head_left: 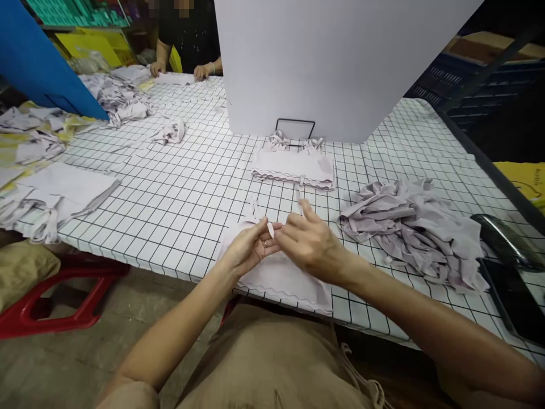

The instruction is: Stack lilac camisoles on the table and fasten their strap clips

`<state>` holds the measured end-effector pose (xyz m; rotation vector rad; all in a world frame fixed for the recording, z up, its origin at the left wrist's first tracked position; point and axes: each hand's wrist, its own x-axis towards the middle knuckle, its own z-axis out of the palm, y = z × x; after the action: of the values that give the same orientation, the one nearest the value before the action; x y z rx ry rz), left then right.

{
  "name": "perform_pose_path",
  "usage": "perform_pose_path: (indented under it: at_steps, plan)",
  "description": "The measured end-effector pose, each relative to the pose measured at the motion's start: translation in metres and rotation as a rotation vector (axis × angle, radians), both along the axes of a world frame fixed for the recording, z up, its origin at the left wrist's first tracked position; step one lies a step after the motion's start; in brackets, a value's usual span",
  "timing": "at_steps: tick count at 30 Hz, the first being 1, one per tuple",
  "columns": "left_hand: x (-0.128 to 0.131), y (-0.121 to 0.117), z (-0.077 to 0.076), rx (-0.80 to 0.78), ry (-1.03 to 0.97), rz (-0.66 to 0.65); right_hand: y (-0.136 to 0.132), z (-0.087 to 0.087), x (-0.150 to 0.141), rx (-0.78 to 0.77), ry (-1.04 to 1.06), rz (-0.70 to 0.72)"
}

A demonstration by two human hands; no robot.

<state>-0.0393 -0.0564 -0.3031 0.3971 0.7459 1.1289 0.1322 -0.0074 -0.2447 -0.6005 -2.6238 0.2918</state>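
Tan fabric (255, 358) covers the lap, nearest of all; just past it a pale lilac cloth (289, 281) lies flat on a gridded white tablecloth (183, 193), its near side cut in small waves. Over that cloth the two hands meet. The left hand (248, 248) is turned palm up, fingers loosely stretched beside the other hand; a narrow pale strip (271, 229) shows by its thumb, but I cannot tell whether it pinches it. The right hand (313, 243) is curled closed, seemingly gripping the strip. I take the step to be close finger work on the strip; the next move calls, I judge, for a firm pinch with the cloth left slack below.

To the right, a heap (421, 236) of similar soft, thin stuff sits rumpled in deep folds. To the left, a smooth, flat stack (80, 184) trails looped ties (47, 222). Farther forward, another stack (293, 165) lies squared, its wavy edges layered. Behind it stands a stiff pale board (323, 62). Across the table, a person in a dark top (190, 42) has both hands near a flat pale piece (175, 79).
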Motion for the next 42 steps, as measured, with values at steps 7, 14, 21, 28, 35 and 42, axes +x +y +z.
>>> perform_pose_path:
  at_steps: [7,14,21,28,35,42]
  plan:
    - [-0.001,-0.003,-0.002,-0.044,0.031,0.032,-0.004,-0.031,0.006,-0.822,0.255,-0.208]
    - [-0.016,-0.003,0.006,-0.066,0.028,-0.053,0.023,-0.039,-0.020,-1.387,0.457,-0.193]
    - [-0.024,-0.017,-0.010,-0.118,0.187,0.045,0.034,-0.047,-0.028,-1.417,0.602,-0.284]
    - [-0.033,-0.015,-0.009,0.150,0.626,0.165,0.032,-0.050,-0.022,-0.663,0.410,-0.165]
    - [-0.044,-0.005,0.007,0.514,1.060,0.165,0.042,-0.052,-0.031,-0.621,0.242,0.084]
    - [-0.052,-0.008,-0.024,0.592,1.627,-0.012,0.044,-0.068,-0.026,-0.781,0.334,-0.074]
